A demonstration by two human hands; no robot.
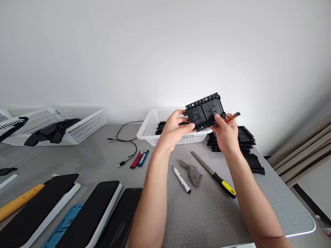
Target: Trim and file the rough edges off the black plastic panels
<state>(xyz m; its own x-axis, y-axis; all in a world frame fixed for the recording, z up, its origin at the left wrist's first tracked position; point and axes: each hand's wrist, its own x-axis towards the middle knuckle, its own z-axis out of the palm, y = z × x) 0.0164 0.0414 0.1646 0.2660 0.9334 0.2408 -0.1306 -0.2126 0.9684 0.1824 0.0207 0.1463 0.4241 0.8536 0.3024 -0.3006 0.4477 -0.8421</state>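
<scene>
You have the black panel (pixel 205 112) up off the counter (pixel 201 220), just right of the middle of the frame, where it overlaps the white basket (pixel 148 134) in view. Your left hand (pixel 178 128) pinches the panel's left end, thumb at the lower left corner and fingers reaching behind. Your right hand (pixel 227 132) pinches the lower right, thumb pressed on the broad face, while an orange tool (pixel 231 117) is tucked in the same hand. Gripping opposite ends probably steadies the panel, and its tilt, right side higher, seems to turn that face towards you. Holding the tool alongside likely saves you setting it down.

Right of centre, the stack of similar panels (pixel 247 137) sits beside your right forearm, and black parts (pixel 160 127) lie in the basket; both seem placed for easy reach. Between your forearms, the file (pixel 214 174), grey cloth (pixel 192 172) and marker (pixel 181 179) lie spaced apart, presumably so each can be picked up singly.
</scene>
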